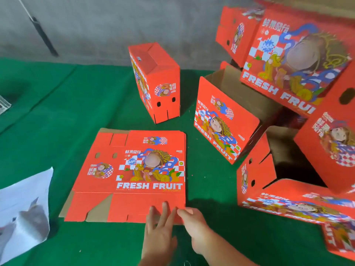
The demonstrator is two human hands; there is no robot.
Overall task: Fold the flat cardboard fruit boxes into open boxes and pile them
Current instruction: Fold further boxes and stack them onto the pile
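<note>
Head view looks down on a counter [57,116] covered in green cloth, with a grey wall [96,25] behind it at the far side. A stack of flat boxes [130,175], red and printed "FRESH FRUIT", lies near the middle of the counter. The left hand [158,233] rests with straight, spread fingers on the near right flap of the stack, its grip released. The right hand [194,225] is just beside it at the stack's near right corner; its thumb lies at the flap's edge, but I cannot tell whether it pinches the cardboard. A folded box [159,81] stands upright beyond the stack. On the right, a pile of folded boxes [288,116] leans at mixed angles, some open. A white sheet [25,208] lies at the near left.
</note>
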